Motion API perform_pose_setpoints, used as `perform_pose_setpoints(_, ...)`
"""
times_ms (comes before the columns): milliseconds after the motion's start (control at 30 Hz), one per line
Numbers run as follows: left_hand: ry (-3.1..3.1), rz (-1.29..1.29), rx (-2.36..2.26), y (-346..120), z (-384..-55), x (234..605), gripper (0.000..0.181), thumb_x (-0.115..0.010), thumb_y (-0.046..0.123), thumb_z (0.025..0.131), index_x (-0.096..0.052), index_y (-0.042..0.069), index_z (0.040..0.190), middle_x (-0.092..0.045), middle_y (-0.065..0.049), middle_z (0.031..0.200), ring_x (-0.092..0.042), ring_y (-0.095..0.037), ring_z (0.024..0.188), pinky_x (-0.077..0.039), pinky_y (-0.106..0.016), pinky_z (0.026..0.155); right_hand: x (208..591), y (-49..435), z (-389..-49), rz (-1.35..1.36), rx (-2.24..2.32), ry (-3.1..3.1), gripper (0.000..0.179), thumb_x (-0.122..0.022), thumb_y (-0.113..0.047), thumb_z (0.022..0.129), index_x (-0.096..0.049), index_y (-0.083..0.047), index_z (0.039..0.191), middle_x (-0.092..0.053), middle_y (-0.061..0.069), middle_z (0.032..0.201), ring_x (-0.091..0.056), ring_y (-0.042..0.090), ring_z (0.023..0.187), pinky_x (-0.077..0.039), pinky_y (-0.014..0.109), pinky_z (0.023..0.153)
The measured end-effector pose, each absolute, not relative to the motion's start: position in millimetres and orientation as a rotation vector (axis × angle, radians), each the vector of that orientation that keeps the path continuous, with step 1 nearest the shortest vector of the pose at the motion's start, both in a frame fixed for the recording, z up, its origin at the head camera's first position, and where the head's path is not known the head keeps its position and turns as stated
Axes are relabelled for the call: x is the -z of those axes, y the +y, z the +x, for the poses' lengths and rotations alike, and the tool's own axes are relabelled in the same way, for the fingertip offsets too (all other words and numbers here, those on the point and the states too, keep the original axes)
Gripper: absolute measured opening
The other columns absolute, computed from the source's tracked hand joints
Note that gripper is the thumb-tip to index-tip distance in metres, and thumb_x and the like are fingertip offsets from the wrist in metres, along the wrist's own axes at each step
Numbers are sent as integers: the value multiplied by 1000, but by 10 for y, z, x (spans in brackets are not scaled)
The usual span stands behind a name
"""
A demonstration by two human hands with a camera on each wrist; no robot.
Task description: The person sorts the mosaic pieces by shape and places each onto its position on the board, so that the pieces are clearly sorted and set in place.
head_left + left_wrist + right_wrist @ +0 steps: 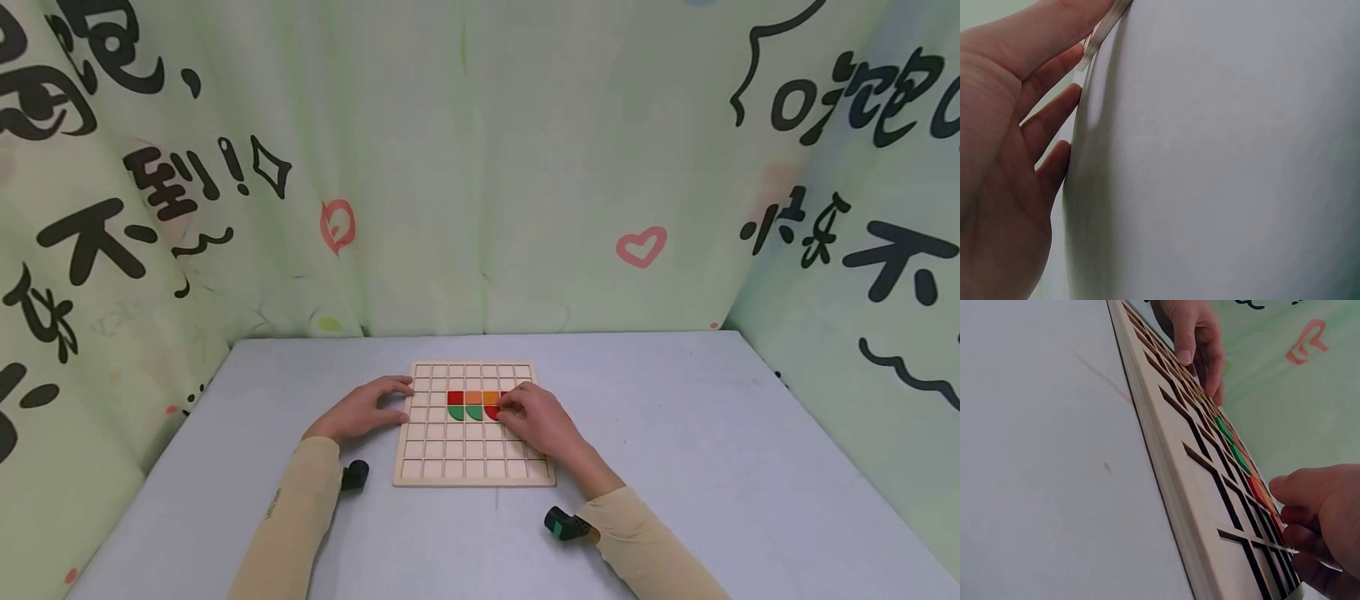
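Note:
A square wooden grid board (442, 454) lies on the table. Across its middle run red (455, 398) and orange squares (472, 397), with two green quarter-round pieces (456, 412) and a red rounded piece (491, 412) in the row below. My left hand (367, 408) rests at the board's left edge, thumb and fingers spread along it. Bent over the right end of the coloured rows is my right hand (536, 417), its thumb beside the red piece (1259, 490) in the right wrist view. I cannot tell whether its fingertips pinch a piece.
The white table (660, 450) stretches out around the board. A printed curtain (487, 167) hangs behind it and along both sides. Dark wrist cameras sit below the left sleeve (300, 508) and the right sleeve (648, 542).

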State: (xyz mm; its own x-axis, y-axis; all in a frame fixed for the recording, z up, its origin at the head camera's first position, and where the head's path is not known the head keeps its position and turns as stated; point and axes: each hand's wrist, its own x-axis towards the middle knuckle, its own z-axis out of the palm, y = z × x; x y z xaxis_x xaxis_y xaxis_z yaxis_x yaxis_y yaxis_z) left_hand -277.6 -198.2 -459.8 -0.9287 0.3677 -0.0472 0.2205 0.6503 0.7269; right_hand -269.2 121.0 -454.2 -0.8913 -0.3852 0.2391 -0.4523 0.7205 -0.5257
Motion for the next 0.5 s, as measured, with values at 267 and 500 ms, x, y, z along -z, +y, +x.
perform_pose_setpoints(267,2674,495,-1145,-1973,-2774,4574,43,-75,24,87,-62,12,126,-43,-3,151,-30,-28,144,-27,-47,116,4467,1358,-2664,554,-974,-2825,17,-72,-14,89,-74,-8,104,-65,2,100,-58,17,89,-53,33,80)
perform_pose_setpoints(500,2668,494,-1151,-1978,-2776,4596,41,-75,23,88,-62,11,125,-43,-3,151,-29,-29,144,-27,-48,116,4448,1703,-2682,509,-976,-2859,23,-71,-17,90,-71,-7,111,-66,5,106,-61,20,95,-55,35,80)
